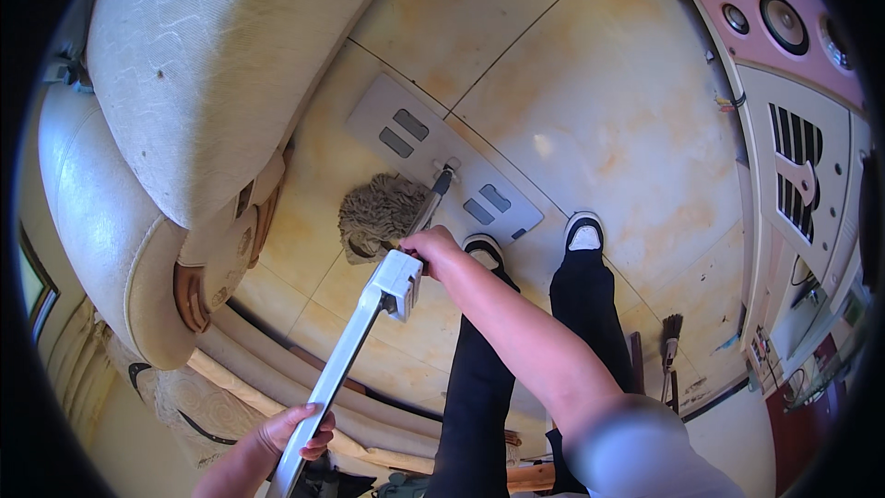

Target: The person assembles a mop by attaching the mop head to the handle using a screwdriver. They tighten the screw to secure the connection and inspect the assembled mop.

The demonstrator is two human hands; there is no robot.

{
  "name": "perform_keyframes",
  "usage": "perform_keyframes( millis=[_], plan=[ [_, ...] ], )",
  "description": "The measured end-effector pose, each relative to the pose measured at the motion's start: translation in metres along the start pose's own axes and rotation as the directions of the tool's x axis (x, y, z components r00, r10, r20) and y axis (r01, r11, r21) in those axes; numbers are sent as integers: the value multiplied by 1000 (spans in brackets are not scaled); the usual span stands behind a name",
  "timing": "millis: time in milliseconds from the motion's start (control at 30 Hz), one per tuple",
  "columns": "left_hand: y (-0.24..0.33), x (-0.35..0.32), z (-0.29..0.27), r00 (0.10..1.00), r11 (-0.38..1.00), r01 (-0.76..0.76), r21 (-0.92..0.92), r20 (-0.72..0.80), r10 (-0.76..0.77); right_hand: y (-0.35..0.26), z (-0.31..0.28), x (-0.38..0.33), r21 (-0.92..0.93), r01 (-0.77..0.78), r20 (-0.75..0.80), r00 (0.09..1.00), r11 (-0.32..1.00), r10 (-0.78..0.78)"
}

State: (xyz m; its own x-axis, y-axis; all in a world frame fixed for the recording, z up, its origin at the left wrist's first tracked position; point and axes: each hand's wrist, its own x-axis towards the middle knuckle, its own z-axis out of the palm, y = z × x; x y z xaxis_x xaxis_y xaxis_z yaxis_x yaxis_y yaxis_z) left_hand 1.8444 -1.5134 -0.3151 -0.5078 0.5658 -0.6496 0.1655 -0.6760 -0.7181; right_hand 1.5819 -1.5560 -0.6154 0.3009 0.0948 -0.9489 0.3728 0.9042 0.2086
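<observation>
The flat grey plate (433,148) with the slots is lying on the tiled floor (627,55), a bit above centre in the frame, with a thin shaft (427,207) tilting up from its middle joint. Looks like some kind of floor mop to me. The right hand (430,244) is wrapped round that shaft near mid-frame, right by the boxy white bracket (398,281). The left hand (300,431) is clamped on the long white handle (341,350) at lower left. How the shaft meets the bracket behind those fingers, I can't tell.

My read: this is the steering bit, plate down, both hands on the pole. Next move wants both grips firm and the plate flat, and some care around the shaggy grey-brown mop head (383,207) just left of the shaft, plus the shoes (584,232) close by the plate's lower right end.

Further out, there's a pale sofa (203,83) filling the upper left and a pink-fronted speaker (784,28) at upper right.
</observation>
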Motion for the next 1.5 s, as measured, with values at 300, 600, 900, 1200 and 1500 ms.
perform_keyframes(
  millis=[300,600,900,1200,1500],
  plan=[
    [9,-2,0,1000,999,6,36,-8,-6,-5,-2,-4,-24,24,1,1000,999,-23],
    [8,-8,3,998,999,0,-36,67,3,-9,6,-9,13,-1,-28,1000,1000,1],
    [17,-16,4,1000,1000,6,-8,9,-6,-7,4,-6,65,7,4,1000,998,-7],
    [15,-17,9,997,998,37,-54,66,-34,-6,6,-8,60,-2,-20,1000,998,3],
    [17,-22,8,1000,1000,15,-25,27,-14,-3,4,-2,97,36,45,998,995,-40]
  ],
)
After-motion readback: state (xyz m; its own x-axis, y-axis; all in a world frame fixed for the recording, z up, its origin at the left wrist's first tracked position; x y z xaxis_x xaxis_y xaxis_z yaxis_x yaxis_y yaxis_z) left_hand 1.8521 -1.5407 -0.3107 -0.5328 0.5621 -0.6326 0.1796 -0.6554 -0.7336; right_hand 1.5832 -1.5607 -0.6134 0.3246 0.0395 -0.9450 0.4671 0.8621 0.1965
